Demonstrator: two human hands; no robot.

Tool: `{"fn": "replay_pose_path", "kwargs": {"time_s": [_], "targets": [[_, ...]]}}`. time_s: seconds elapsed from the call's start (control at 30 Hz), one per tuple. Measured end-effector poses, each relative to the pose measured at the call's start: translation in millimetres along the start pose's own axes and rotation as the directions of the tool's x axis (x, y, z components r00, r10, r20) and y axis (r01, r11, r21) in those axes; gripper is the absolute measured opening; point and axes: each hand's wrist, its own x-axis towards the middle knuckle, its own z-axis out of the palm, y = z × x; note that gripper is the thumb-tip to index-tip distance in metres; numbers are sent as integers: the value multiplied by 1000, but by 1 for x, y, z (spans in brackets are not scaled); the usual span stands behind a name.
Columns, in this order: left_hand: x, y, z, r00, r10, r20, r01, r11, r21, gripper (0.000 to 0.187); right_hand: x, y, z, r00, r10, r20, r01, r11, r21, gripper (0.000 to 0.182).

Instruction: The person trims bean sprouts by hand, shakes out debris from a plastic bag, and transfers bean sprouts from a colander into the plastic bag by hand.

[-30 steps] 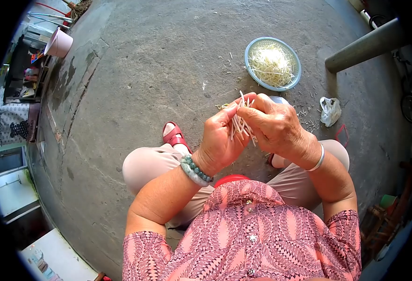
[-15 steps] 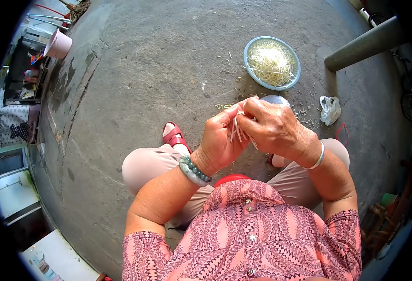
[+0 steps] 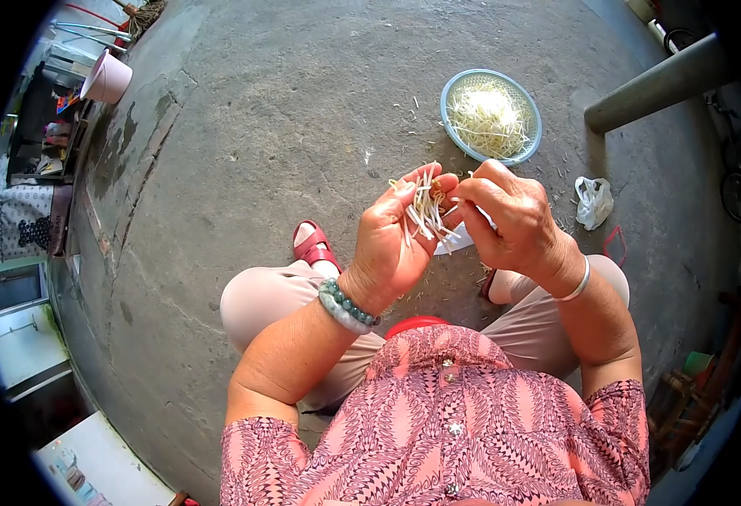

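Above grey floor point(image 3: 286, 143) — cupped sprouts point(image 3: 425, 211) in half-curled left hand point(image 3: 390, 244); crooked right hand point(image 3: 514, 221) close by — couldn't tell its grip.

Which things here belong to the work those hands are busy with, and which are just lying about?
Part of the job:
left hand, holding pale sprouts
right hand, close beside them
blue basket, heaped with more

Apparently just lying about:
pink bucket
broom
white plastic bag, though its contents aren't clear

Grey concrete floor point(image 3: 303, 135) carries basket point(image 3: 510, 161), plastic bag point(image 3: 593, 202), scattered scraps point(image 3: 409, 110)
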Motion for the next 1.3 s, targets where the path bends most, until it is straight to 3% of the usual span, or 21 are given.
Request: {"fn": "replay_pose_path", "kwargs": {"time_s": [0.23,0.43,0.63,0.83,0.97,1.03,1.13,1.23,1.3], "targets": [[-2,0,-3,1000,-28,11,27,997,66,28,-2,2,2,977,209,48,-214,941,263,7],[-4,2,-4,997,-73,27,69,987,143,25,-3,3,0,921,371,118,-387,840,381,3],[-3,-1,-8,995,-97,13,88,945,316,26,-2,0,-1,924,363,122,-383,868,317,3],[-4,-2,-4,996,-91,-13,91,947,310,24,0,2,-3,960,272,67,-280,925,258,5],[-4,-2,-4,994,-108,-24,110,937,331,23,-4,3,1,996,93,4,-93,996,18,9],[-3,-2,-6,991,-132,-17,130,931,340,21,-5,2,2,999,-34,16,36,987,-155,11],[-2,-2,-6,991,-125,-46,133,927,350,20,-3,4,6,994,-111,-19,102,954,-281,15],[-3,-3,-9,993,-106,-41,113,957,265,22,0,5,0,999,-17,46,31,943,-331,13],[-1,4,-8,998,-24,-58,36,973,227,23,-6,3,-6,938,165,305,-76,956,-284,17]]}}
